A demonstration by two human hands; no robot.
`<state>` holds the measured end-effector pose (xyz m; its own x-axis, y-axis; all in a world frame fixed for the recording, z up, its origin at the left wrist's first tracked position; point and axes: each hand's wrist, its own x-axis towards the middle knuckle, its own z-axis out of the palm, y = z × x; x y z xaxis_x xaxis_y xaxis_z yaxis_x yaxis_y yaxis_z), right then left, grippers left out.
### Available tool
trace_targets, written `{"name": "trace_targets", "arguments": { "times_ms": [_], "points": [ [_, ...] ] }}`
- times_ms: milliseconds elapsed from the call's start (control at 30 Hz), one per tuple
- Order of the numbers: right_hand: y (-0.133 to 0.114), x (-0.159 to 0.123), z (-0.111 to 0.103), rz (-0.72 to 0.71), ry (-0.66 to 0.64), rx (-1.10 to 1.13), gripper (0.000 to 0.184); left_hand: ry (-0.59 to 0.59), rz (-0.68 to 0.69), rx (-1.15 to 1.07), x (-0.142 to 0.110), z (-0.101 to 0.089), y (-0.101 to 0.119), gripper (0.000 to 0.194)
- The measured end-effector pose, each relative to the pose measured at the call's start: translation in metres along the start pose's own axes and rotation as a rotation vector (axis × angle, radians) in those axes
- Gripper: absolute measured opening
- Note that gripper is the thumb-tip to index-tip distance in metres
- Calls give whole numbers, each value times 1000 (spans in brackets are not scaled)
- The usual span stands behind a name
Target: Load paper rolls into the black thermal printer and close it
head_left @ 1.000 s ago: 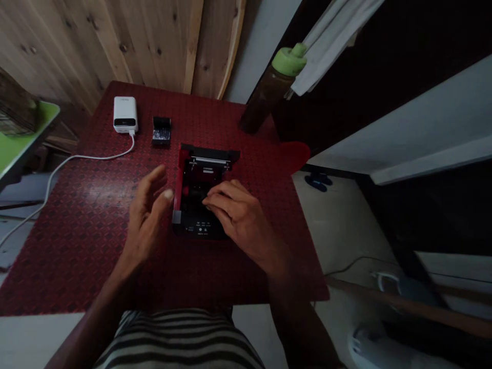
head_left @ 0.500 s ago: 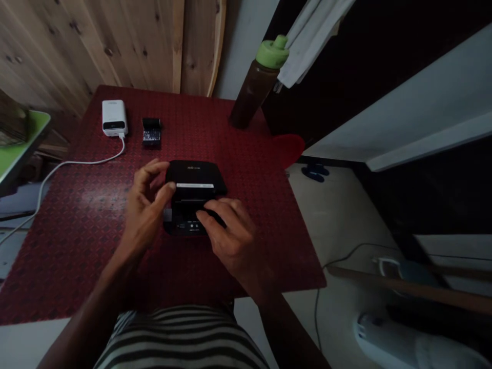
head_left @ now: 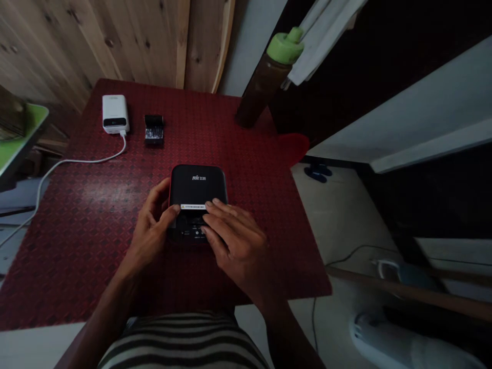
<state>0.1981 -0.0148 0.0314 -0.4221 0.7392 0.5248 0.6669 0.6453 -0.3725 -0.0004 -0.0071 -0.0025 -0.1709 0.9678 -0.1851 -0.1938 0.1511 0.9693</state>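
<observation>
A compact black printer [head_left: 198,187] with a white logo on its lid and a pale label strip along the lid's front edge sits on the red table. Its left side is gripped by my left hand [head_left: 151,223], the thumb at the end of the strip and the fingers curled around the side. My right hand [head_left: 236,233] is closed over the front right part, fingers together on the lid's edge and thumb near the button panel [head_left: 190,233]. The lid lies nearly level. Part of the front right is hidden under my right hand.
The red patterned table [head_left: 92,246] bears a white power bank [head_left: 114,114] with a cable, a small dark roll with a shiny loose end [head_left: 154,129], and a tall brown bottle [head_left: 265,82] with a green cap. A red stool [head_left: 295,147] shows beyond the right edge.
The printer's lid has come down from a raised tilt to nearly level. My right fingers have moved from the open compartment onto the lid's front edge. The view has shifted slightly.
</observation>
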Motion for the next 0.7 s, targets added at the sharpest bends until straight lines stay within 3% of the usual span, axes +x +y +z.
{"name": "trace_targets", "arguments": {
  "times_ms": [233, 500, 700],
  "points": [
    [0, -9, -1, 2, 27, 33, 27, 36, 20, -2, -3, -1, -4, 71],
    [-10, -45, -2, 274, 120, 116, 74, 15, -64, -31, -26, -15, -1, 57],
    [-10, -54, 13, 391, 157, 125, 77, 31, -71, 6, -21, -11, 8, 59]
  ]
}}
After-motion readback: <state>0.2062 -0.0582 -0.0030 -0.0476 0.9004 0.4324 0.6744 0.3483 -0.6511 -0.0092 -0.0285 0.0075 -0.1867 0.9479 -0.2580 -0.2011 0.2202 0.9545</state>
